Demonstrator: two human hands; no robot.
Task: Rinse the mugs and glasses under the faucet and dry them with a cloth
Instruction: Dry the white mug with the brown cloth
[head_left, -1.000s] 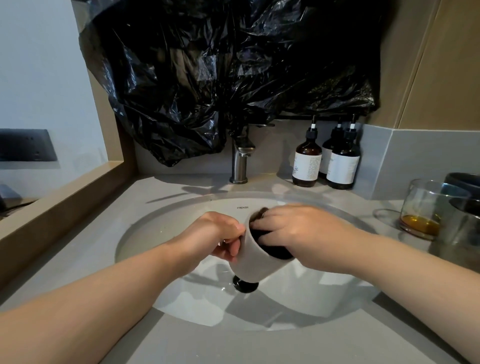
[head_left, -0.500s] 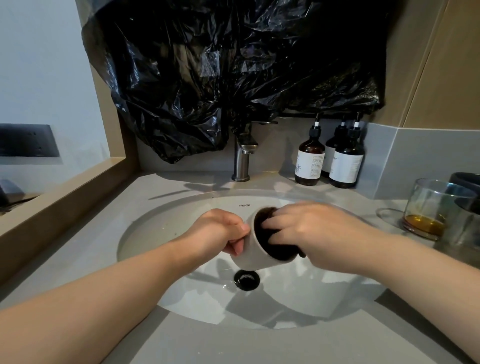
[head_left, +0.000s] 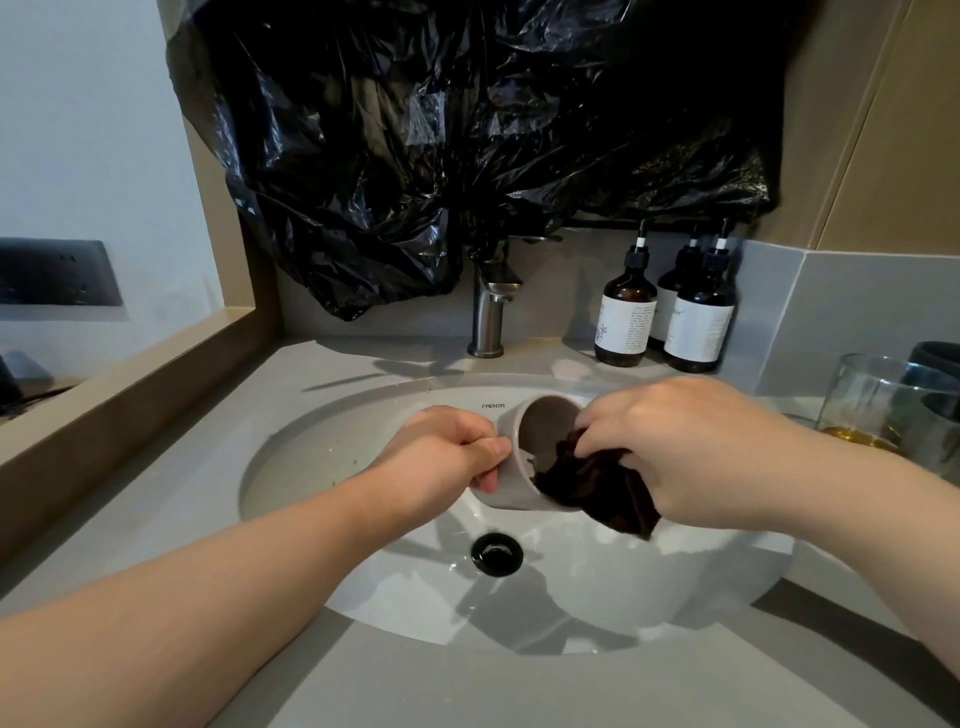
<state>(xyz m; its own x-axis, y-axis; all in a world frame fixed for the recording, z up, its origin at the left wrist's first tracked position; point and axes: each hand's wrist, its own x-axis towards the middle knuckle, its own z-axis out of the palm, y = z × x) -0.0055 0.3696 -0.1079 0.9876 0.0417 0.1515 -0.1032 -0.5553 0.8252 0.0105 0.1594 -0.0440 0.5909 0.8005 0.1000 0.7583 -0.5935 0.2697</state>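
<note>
We note the left hand (head_left: 441, 457) curled round the tilted pale mug (head_left: 543, 428) over the white basin (head_left: 311, 467), the drain (head_left: 496, 553) just below the grip, the right hand (head_left: 691, 457) pinching a dark cloth (head_left: 597, 483) at the mug's mouth, the faucet (head_left: 491, 312) and black plastic sheet (head_left: 467, 130) beyond, and grey counter (head_left: 415, 691) all round.

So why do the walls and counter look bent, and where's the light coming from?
Head view: the wide-angle lens bows straight edges near the borders; light seems to come from above, since the forearms cast soft shadows into the white oval sink basin; the crumpled black plastic sheet shows pale glare streaks.
</note>
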